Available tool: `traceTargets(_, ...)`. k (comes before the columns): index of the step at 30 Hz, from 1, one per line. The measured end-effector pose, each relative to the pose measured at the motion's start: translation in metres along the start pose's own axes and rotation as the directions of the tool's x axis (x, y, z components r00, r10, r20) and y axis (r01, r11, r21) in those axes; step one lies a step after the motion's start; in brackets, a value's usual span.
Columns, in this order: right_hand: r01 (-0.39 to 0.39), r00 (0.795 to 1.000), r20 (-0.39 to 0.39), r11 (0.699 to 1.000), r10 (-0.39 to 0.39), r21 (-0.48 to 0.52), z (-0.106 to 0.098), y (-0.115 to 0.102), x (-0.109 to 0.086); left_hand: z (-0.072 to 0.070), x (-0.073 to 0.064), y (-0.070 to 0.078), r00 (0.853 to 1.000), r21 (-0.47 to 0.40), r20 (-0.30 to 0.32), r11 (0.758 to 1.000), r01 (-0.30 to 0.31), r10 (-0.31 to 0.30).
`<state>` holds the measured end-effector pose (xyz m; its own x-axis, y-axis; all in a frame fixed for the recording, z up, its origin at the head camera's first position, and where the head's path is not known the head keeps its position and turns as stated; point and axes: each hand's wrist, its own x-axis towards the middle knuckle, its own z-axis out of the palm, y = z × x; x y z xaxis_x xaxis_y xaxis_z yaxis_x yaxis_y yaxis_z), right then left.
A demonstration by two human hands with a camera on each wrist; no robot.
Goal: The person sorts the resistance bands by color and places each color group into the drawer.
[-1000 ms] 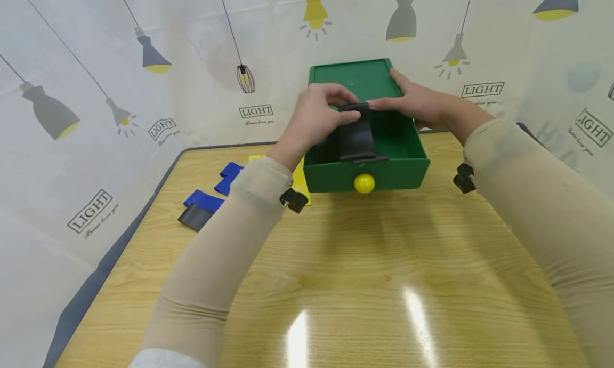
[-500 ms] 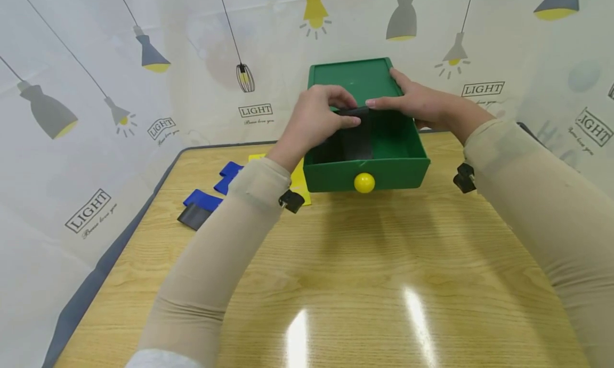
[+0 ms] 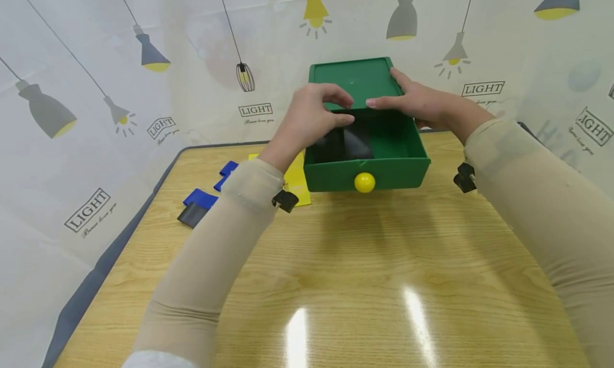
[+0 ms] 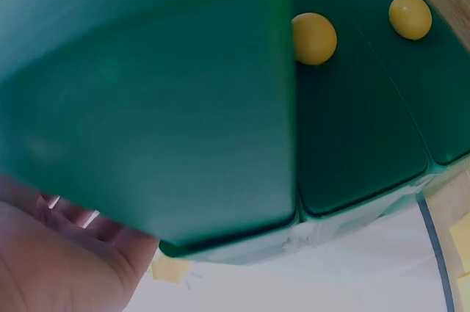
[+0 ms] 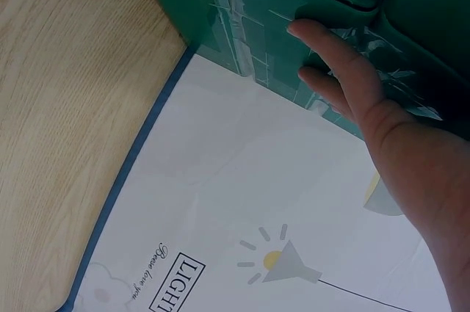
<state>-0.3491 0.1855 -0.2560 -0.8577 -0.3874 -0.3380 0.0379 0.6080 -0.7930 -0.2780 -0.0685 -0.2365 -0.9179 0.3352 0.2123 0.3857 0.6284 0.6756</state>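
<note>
A green drawer [image 3: 331, 176] with a yellow knob [image 3: 364, 183] is pulled out from a green cabinet [image 3: 352, 80]. Inside lie dark, smooth, flexible-looking black pieces [image 3: 358, 141]; their kind is unclear. My left hand [image 3: 314, 114] hovers over the drawer's left side, thumb and fingers apart and holding nothing. In the left wrist view, this hand [image 4: 66, 260] is beside the drawer, partly hidden by it. My right hand [image 3: 424, 101] rests on the cabinet's top and right side. The right wrist view shows that hand [image 5: 396, 128] against the taped green side.
Left of the cabinet, blue strips [image 3: 200, 198], a black strip [image 3: 193, 215] and yellow sheets [image 3: 298, 181] lie on the wooden table [image 3: 364, 282]. Two more drawer fronts with yellow knobs [image 4: 410, 17] show in the left wrist view. A printed wall sheet [image 3: 201, 90] stands behind.
The black piece that my left fingers pinched has gone down into the drawer and been let go. My left hand has shifted slightly left, its fingers parted. My right hand has stayed put.
</note>
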Motion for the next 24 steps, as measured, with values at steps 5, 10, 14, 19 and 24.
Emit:
traceTargets(5,0.001,1.000,0.001,1.000,-0.001,0.003,0.001,0.000,-0.001,-0.013,-0.003,-0.004,1.000,-0.021,-0.031,1.000,-0.001,0.000)
traceTargets(10,0.000,1.000,-0.010,1.000,-0.001,-0.005,0.001,0.001,0.000,-0.040,-0.015,-0.011,0.997,-0.023,-0.054,0.998,0.055,-0.056)
traceTargets(14,0.006,1.000,-0.013,1.000,-0.006,-0.010,0.002,0.000,0.001,-0.067,-0.030,-0.023,0.988,0.002,-0.085,0.992,0.127,-0.126)
traceTargets(19,0.004,1.000,-0.009,1.000,-0.004,-0.005,0.002,0.000,0.000,-0.099,-0.052,-0.045,0.967,0.070,-0.125,0.970,0.232,-0.222)
traceTargets(24,0.003,1.000,-0.003,1.000,-0.003,0.005,0.003,0.000,0.000,-0.121,-0.079,-0.075,0.939,0.144,-0.127,0.931,0.335,-0.319)
